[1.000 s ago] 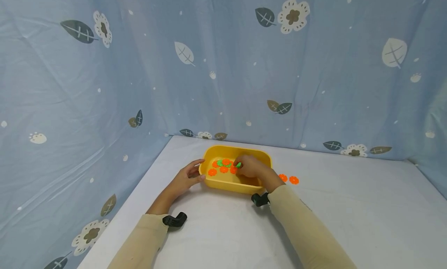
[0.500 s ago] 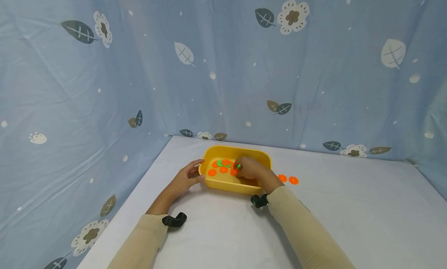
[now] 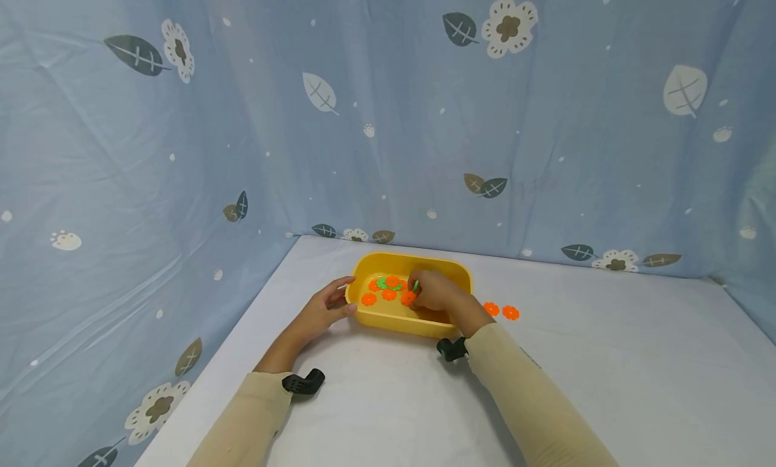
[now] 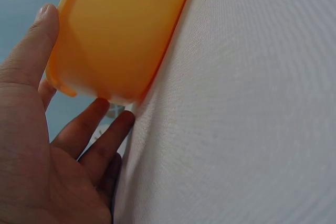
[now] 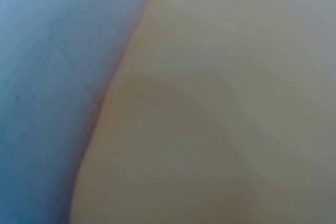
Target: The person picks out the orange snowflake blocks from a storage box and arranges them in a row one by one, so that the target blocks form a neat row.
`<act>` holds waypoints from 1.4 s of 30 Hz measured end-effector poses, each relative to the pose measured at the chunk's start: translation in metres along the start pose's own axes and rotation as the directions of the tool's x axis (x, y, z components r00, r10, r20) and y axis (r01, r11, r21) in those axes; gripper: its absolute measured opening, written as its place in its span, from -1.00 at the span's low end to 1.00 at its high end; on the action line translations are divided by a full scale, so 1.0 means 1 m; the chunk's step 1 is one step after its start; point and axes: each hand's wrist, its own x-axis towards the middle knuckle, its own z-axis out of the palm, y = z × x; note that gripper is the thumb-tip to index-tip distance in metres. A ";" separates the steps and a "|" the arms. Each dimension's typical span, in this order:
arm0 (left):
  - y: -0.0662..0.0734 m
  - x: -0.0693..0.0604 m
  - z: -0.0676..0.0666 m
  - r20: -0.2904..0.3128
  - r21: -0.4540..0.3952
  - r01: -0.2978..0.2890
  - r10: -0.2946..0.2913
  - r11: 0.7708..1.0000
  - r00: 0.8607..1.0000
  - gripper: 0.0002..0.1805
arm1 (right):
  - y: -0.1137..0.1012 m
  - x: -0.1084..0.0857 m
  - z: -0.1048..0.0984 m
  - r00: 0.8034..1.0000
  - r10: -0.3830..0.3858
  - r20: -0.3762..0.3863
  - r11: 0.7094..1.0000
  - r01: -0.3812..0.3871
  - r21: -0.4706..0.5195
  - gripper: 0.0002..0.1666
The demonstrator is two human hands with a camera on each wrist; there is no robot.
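Observation:
A yellow plastic tub point(image 3: 400, 324) stands on the white-covered table. My left hand point(image 3: 318, 313) holds its left end, with thumb and fingers spread around the corner; the left wrist view shows the thumb at the rim and fingertips near the end wall. Inside the tub, my right hand point(image 3: 433, 290) has curled fingers pinching a green interlocking disc point(image 3: 415, 286), seen nearly edge-on. An orange interlocking disc point(image 3: 409, 298) is at the same fingertips, face towards me. How the two discs meet is hidden. The right wrist view shows only a blurred tub wall point(image 5: 210, 145).
Several loose orange and green discs point(image 3: 389, 294) lie in the tub's left half. Two orange discs point(image 3: 510, 313) lie on the table to the right of the tub. A blue patterned curtain point(image 3: 424, 116) borders the table at the back and left.
In my right hand the green disc has turned more edge-on, and the orange disc has shifted slightly right, closer into the fingers. My left hand and the tub stay put.

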 end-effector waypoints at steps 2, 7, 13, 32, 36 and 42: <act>0.001 -0.001 0.000 -0.001 0.000 -0.002 0.002 1.000 1.000 -0.24 | 0.000 0.000 0.000 1.000 -0.004 -0.001 1.000 0.004 0.005 -0.69; 0.003 -0.001 0.002 -0.001 -0.003 0.004 -0.004 1.000 1.000 -0.26 | 0.000 -0.003 -0.002 1.000 -0.011 0.004 1.000 0.010 0.010 -0.69; 0.005 0.001 0.003 0.022 -0.004 0.021 -0.021 1.000 1.000 -0.25 | 0.001 -0.006 -0.003 1.000 -0.014 0.004 1.000 0.014 0.015 -0.69; 0.001 -0.002 0.003 -0.007 -0.006 0.008 -0.009 1.000 1.000 -0.27 | 0.006 -0.012 -0.019 0.998 -0.047 0.052 0.981 0.036 0.192 -0.73; 0.000 0.000 0.001 -0.011 0.001 0.009 -0.009 1.000 1.000 -0.28 | 0.005 -0.015 -0.025 0.997 -0.027 0.072 0.971 0.009 0.240 -0.74; 0.002 -0.001 0.000 -0.005 0.014 0.015 -0.015 1.000 1.000 -0.26 | 0.005 -0.017 -0.032 0.997 -0.024 0.070 0.970 0.006 0.242 -0.76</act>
